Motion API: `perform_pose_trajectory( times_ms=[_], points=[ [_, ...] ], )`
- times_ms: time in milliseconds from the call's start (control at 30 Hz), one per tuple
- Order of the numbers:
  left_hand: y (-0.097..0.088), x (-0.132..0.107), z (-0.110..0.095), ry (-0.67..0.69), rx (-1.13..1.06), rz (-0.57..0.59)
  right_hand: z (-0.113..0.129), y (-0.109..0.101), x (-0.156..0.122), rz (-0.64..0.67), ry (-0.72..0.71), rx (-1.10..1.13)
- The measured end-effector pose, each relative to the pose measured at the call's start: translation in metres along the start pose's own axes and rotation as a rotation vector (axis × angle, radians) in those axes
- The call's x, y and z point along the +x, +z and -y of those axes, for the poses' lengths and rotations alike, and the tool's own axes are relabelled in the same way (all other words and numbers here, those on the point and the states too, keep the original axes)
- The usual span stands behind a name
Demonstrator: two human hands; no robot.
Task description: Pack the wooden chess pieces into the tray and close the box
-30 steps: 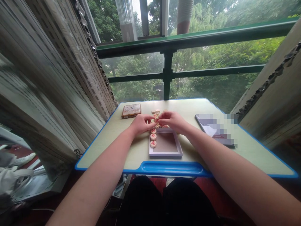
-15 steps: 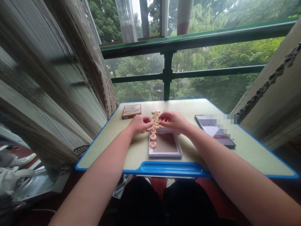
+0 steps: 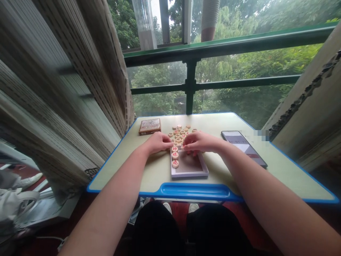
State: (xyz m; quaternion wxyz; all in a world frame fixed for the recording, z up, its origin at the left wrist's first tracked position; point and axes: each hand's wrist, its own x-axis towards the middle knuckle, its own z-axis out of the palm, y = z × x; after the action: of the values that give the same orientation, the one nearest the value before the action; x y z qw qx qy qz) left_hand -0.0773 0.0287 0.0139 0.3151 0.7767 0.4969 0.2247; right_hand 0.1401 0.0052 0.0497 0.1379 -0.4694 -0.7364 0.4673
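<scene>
Mid-frame, the right hand clasped a red-marked disc in its fingers at the tray. The left hand adjoined the upper-left corner, finger closure indeterminable.

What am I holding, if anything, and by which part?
Your right hand is at the right edge of a round piece, but whether it grips it can't be told. Your left hand is by the tray; no held piece shows there.
</scene>
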Motion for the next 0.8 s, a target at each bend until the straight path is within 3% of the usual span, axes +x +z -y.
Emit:
perform_pose_trajectory(
  times_ms=[300,533,800],
  points=[
    [0.003,0.002,-0.001,0.029,0.02,-0.027,-0.007,0.001,0.006,-0.065,-0.072,-0.083],
    [0.002,0.001,-0.004,0.03,0.057,-0.079,0.003,0.006,-0.002,-0.029,-0.334,-0.312],
    [0.001,0.002,-0.002,0.02,-0.019,-0.025,0.005,0.02,-0.003,0.027,-0.419,-0.415]
  ],
)
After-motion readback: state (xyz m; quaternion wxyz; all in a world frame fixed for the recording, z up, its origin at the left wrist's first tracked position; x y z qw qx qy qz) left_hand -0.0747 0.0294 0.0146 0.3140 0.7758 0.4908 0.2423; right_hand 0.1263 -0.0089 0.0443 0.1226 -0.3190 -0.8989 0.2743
